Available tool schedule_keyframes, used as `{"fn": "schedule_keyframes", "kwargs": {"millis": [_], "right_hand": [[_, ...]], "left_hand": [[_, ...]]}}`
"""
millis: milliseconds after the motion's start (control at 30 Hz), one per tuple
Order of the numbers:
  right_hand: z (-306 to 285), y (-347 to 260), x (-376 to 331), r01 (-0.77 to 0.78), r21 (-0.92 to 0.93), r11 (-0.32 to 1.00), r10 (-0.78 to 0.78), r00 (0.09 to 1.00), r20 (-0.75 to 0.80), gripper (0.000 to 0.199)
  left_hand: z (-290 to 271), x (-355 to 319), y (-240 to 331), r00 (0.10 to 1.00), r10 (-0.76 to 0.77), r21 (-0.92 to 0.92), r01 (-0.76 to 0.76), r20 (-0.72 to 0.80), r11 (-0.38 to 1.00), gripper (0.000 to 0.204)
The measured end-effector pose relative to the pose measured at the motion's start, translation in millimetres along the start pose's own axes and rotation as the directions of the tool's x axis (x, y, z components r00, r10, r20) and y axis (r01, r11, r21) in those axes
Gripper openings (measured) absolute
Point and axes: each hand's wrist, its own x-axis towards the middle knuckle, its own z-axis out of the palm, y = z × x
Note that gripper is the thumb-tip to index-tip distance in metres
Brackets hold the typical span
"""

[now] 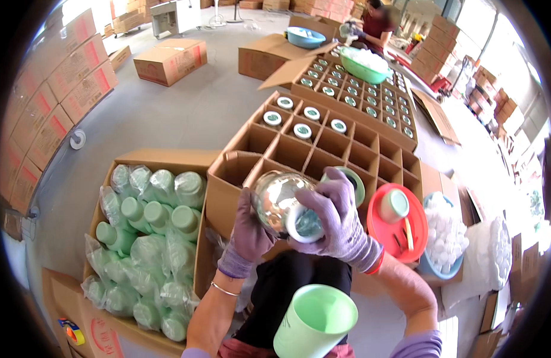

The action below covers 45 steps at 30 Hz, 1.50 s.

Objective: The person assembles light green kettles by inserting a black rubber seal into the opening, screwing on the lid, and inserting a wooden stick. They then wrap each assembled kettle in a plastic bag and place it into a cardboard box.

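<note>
from my end, i have the left hand (251, 234) curled around a shiny silver vessel (276, 196), tilted by the near edge of the divided carton (223, 200). the right hand (342, 219) grips a white-rimmed piece (306, 224) against it — whether they're joined, i can't quite tell. below — a green cup (314, 322).

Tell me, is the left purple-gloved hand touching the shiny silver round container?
Touching. The head view shows the left hand gripping the silver container at its side.

Closed brown cardboard carton (170, 62) on grey floor (162, 113), stacked printed cardboard cartons (78, 65) to its left, pale boxy cabinet (165, 19) behind it, white round-based stand (216, 21) behind-right of it
</note>
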Motion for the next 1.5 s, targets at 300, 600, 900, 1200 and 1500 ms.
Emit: {"fn": "schedule_keyframes", "kwargs": {"millis": [300, 600, 900, 1200, 1500], "right_hand": [[-67.7, -67.1, -166.6, -0.551, 0.549, 0.628, 0.521, 0.822, 0.229, 0.097], [-67.3, -219.1, -301.0, -0.584, 0.42, 0.695, 0.5, 0.812, 0.302, 0.06], [-29.5, -179.5, -191.1, -0.427, 0.904, 0.02, 0.454, 0.81, 0.372, 0.091], [-27.4, -157.9, -139.9, -0.354, 0.887, 0.297, 0.463, 0.866, 0.19, 0.089], [-37.6, -163.8, -140.6, -0.377, 0.718, 0.586, 0.553, 0.833, -0.014, 0.086]], "left_hand": [[36.2, -47.6, -31.2, 1.0, 0.023, 0.83, -0.026, 0.016, 0.557, 0.062], [41.6, -222.9, -16.8, 0.951, 0.022, 0.928, 0.295, -0.307, 0.226, 0.092], [-53.3, -316.3, -5.2, 0.982, -0.101, 0.788, 0.067, -0.162, -0.612, 0.068], [-59.7, -277.3, -13.0, 0.894, 0.035, 0.872, 0.426, -0.446, 0.24, 0.06], [-37.1, -233.6, -7.6, 0.917, -0.013, 0.891, 0.392, -0.4, 0.23, 0.053]]}}
